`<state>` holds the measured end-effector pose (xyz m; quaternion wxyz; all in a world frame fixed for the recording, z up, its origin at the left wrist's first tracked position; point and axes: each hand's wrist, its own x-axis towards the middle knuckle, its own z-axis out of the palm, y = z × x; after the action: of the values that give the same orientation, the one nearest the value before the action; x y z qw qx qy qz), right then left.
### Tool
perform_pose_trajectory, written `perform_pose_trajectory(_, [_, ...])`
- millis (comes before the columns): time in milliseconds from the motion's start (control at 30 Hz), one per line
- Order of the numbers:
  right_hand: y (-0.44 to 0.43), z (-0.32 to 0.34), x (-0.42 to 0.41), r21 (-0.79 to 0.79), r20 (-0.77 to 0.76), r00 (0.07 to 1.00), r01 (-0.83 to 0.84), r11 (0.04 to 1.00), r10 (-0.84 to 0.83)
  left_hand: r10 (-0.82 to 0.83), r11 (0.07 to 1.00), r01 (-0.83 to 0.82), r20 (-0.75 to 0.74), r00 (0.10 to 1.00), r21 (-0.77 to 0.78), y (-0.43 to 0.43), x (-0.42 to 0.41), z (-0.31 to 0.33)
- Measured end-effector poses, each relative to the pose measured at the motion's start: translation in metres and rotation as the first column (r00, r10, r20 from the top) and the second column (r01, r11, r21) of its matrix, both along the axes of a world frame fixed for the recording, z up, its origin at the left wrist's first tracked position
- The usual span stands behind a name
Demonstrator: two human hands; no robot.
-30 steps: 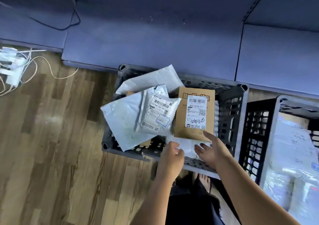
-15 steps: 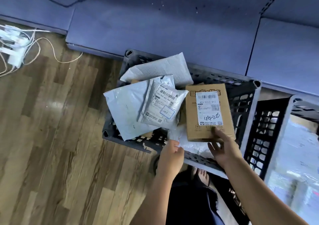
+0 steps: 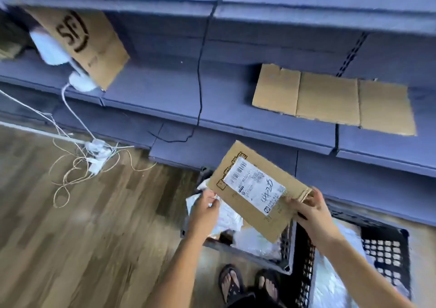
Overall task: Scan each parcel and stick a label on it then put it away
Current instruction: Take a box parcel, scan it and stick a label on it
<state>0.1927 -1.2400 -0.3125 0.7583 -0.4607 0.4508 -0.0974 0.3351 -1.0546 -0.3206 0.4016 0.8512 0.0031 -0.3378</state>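
A flat brown cardboard parcel (image 3: 257, 192) with a white shipping label (image 3: 253, 183) is lifted above the grey crate (image 3: 286, 251), tilted. My right hand (image 3: 311, 213) grips its lower right corner. My left hand (image 3: 205, 209) hovers just left of the parcel with its fingers curled, pinching something small and white that I cannot make out. Grey and white plastic mailer bags (image 3: 226, 220) lie in the crate below the parcel.
Blue shelving (image 3: 236, 90) runs across the back. On it stand a brown box marked SF (image 3: 87, 45), a white device (image 3: 80, 81) and a flattened cardboard sheet (image 3: 330, 97). A power strip with tangled cables (image 3: 96, 154) lies on the wooden floor. A second black crate (image 3: 377, 251) sits at right.
My right hand has lifted the cardboard parcel out of the crate and tilted it. The view has swung upward, bringing the shelves into sight. My left hand stays near the crate's front.
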Motion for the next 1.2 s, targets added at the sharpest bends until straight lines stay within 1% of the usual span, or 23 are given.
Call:
perform_pose_trajectory(100, [-0.002,0.08,0.014,-0.044,0.104,0.993,-0.047,0.998,0.051,0.098,0.992,-0.09,0.086,0.991,-0.093,0.021,0.021,0.067])
perform_pose_trajectory(200, [-0.004,0.146,0.022,-0.095,0.198,0.977,-0.062,0.993,0.08,0.157,0.984,-0.143,0.145,0.977,-0.102,0.045,0.039,0.107])
perform_pose_trajectory(267, [-0.005,0.179,0.031,-0.133,0.277,0.953,-0.089,0.987,0.123,0.162,0.982,-0.136,0.208,0.965,-0.134,0.052,0.05,0.136])
perform_pose_trajectory(333, [-0.006,0.207,0.039,-0.181,0.318,0.935,-0.104,0.978,0.158,0.15,0.98,-0.108,0.266,0.952,-0.168,0.053,0.06,0.163])
perform_pose_trajectory(400, [-0.005,0.231,0.05,-0.212,0.368,0.916,-0.084,0.974,0.159,0.13,0.981,-0.076,0.311,0.941,-0.179,0.053,0.072,0.185])
perform_pose_trajectory(500, [-0.006,0.258,0.07,-0.236,0.433,0.889,-0.046,0.971,0.147,0.07,0.982,0.001,0.363,0.929,-0.191,0.054,0.092,0.206])
perform_pose_trajectory(633, [0.005,0.29,0.106,-0.261,0.483,0.863,-0.02,0.965,0.148,0.011,0.978,0.072,0.395,0.918,-0.196,0.061,0.13,0.221])
perform_pose_trajectory(833, [0.029,0.31,0.167,-0.304,0.501,0.859,0.061,0.951,0.106,-0.083,0.956,0.189,0.41,0.909,-0.226,0.084,0.207,0.239])
perform_pose_trajectory(1000, [0.044,0.332,0.204,-0.38,0.503,0.861,0.149,0.913,0.069,-0.084,0.93,0.234,0.457,0.886,-0.283,0.093,0.269,0.264])
perform_pose_trajectory(1200, [0.04,0.356,0.214,-0.436,0.496,0.867,0.196,0.878,0.052,-0.097,0.9,0.269,0.445,0.89,-0.342,0.075,0.298,0.278])
